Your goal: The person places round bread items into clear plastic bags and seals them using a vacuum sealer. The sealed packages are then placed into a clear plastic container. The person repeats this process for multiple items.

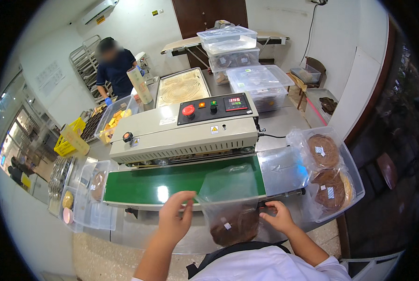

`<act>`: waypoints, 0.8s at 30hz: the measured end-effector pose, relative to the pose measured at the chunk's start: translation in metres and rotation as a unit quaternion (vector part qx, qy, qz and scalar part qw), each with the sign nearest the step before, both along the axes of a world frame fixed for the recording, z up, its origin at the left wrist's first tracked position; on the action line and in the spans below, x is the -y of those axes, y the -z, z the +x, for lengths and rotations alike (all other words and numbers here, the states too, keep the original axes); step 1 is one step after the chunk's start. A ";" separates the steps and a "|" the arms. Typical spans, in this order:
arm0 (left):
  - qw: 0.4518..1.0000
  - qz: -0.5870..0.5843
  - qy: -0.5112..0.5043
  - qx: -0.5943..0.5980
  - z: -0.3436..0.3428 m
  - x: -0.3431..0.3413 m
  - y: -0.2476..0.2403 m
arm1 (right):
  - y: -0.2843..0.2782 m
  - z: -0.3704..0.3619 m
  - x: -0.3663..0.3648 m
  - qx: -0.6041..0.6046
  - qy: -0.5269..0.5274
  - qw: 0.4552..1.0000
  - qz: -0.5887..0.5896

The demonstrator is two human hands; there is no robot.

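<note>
Steel table (141, 229), beige sealing machine (190, 129), metal tray (159, 89), clear plastic boxes (97, 218)

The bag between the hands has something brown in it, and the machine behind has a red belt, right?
Almost: the head view shows the belt is green, not red. The bag between the left hand and right hand does hold something brown, with the machine behind.

Count of items in view, by kind
Operator's hands: two, left hand (175, 218) and right hand (280, 218). Sealing machine (167, 140): one, with one green belt (139, 185), one red button (188, 111) and two warning triangles (214, 129). Clear bag (230, 185): one, containing one brown disc (240, 229). Labelled brown discs (323, 153) in the bin (359, 187) at right: two. Yellow crate (80, 126): one. Co-worker (118, 77): one.
</note>
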State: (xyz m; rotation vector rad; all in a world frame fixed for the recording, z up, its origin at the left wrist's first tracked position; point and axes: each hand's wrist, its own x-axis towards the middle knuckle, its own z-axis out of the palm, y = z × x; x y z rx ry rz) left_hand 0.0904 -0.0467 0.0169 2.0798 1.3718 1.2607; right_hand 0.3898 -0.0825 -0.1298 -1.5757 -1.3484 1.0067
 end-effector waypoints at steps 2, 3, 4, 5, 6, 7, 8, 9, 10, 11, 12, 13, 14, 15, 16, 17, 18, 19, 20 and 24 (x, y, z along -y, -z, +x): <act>0.985 -0.042 -0.117 0.121 -0.011 0.019 0.039 | 0.003 -0.005 0.003 0.091 0.081 0.986 0.113; 0.965 -0.075 -0.158 0.195 -0.018 0.034 0.061 | 0.002 -0.007 0.005 0.039 0.080 0.995 0.045; 0.931 -0.134 -0.167 0.295 -0.018 0.047 0.087 | 0.001 -0.010 0.012 -0.018 0.077 0.997 0.010; 0.871 -0.222 -0.209 0.386 -0.016 0.057 0.115 | 0.001 -0.014 0.018 -0.070 0.075 0.994 -0.048; 0.868 -0.329 -0.195 0.318 -0.013 0.065 0.143 | 0.002 -0.018 0.023 -0.058 0.052 0.996 -0.044; 0.825 -0.460 -0.212 0.250 -0.007 0.071 0.170 | 0.005 -0.019 0.026 -0.016 0.030 0.999 -0.027; 0.847 -0.449 -0.185 0.217 0.000 0.070 0.196 | 0.010 -0.022 0.029 0.028 0.006 0.999 -0.046; 0.865 -0.436 -0.162 0.185 0.005 0.064 0.217 | 0.015 -0.025 0.031 0.070 -0.017 0.995 -0.064; 0.892 -0.392 -0.125 0.189 0.008 0.049 0.234 | 0.022 -0.026 0.031 0.117 -0.051 0.989 -0.072; 0.917 -0.341 -0.085 0.188 0.011 0.038 0.244 | 0.029 -0.030 0.030 0.170 -0.064 0.982 -0.057; 0.915 -0.365 -0.075 0.157 0.012 0.032 0.249 | 0.037 -0.035 0.027 0.224 -0.074 0.972 -0.007; 0.911 -0.387 -0.064 0.126 0.015 0.020 0.250 | 0.045 -0.037 0.026 0.278 -0.085 0.956 0.044; 0.906 -0.409 -0.054 0.095 0.017 0.012 0.247 | 0.051 -0.039 0.025 0.256 -0.091 0.962 0.018; 0.896 -0.420 -0.057 0.129 0.021 0.008 0.241 | 0.056 -0.042 0.024 0.230 -0.078 0.970 0.014; 0.886 -0.430 -0.059 0.162 0.025 0.005 0.233 | 0.059 -0.044 0.023 0.208 -0.061 0.976 0.018; 0.880 -0.427 -0.052 0.201 0.029 0.006 0.224 | 0.060 -0.045 0.023 0.197 -0.041 0.979 0.027; 0.862 -0.442 -0.042 0.243 0.033 0.008 0.215 | 0.060 -0.046 0.023 0.152 -0.034 0.988 0.005; 0.857 -0.455 -0.055 0.236 0.036 0.014 0.207 | 0.058 -0.045 0.024 0.118 -0.025 0.993 -0.012; 0.857 -0.453 -0.063 0.236 0.038 0.022 0.198 | 0.055 -0.044 0.024 0.080 -0.020 0.995 -0.061; 0.895 -0.322 -0.030 0.307 0.037 0.052 0.168 | 0.033 -0.033 0.025 -0.083 -0.048 0.975 -0.203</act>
